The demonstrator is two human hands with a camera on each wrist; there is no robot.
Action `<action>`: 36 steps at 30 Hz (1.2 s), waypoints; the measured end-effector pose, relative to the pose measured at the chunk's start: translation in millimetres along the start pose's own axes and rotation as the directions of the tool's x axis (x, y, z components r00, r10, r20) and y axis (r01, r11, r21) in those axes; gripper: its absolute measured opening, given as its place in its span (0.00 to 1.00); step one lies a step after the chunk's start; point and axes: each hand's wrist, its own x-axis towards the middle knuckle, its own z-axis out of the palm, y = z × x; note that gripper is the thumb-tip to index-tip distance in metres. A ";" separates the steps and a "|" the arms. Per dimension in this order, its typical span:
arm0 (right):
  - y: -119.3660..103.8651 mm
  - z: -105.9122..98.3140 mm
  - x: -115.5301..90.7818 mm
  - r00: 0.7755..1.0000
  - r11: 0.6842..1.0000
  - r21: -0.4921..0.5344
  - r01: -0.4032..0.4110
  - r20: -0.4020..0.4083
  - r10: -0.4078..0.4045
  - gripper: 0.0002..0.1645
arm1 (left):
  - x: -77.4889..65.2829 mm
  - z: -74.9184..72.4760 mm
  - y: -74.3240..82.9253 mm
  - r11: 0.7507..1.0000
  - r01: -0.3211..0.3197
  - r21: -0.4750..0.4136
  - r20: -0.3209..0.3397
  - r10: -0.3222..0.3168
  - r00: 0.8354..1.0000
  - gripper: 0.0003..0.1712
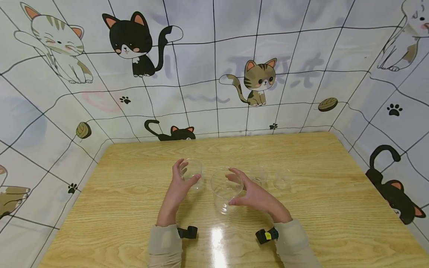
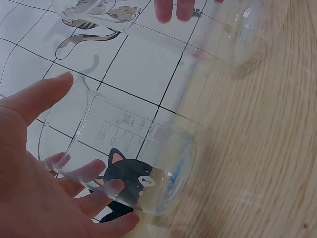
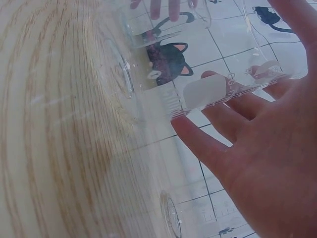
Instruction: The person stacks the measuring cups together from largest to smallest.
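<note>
My left hand (image 1: pixel 181 186) curls round a clear glass beaker (image 1: pixel 193 168) from its left, thumb in front and fingers behind. White graduation marks show on this beaker (image 2: pixel 133 119) in the left wrist view. Just to its right stands a larger clear beaker (image 1: pixel 222 197), upright on the table. My right hand (image 1: pixel 253 193) curls round the larger one from the right, its fingers along the glass. A white label patch (image 3: pixel 204 92) is on its wall in the right wrist view. How firmly either hand presses the glass is hard to tell.
Two smaller clear glass vessels, a nearer-to-centre one (image 1: pixel 259 175) and a farther-right one (image 1: pixel 283 179), stand right of my right hand. The wood-grain table (image 1: pixel 134 208) ends at a cat-printed cloth backdrop (image 1: pixel 197 67) behind and on both sides.
</note>
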 end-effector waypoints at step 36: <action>-29.7 -4.6 -6.2 1.000 0.999 0.041 0.007 0.019 -0.008 0.55 | 0.1 -0.3 -5.2 0.996 -0.013 -0.092 0.000 0.013 1.000 0.46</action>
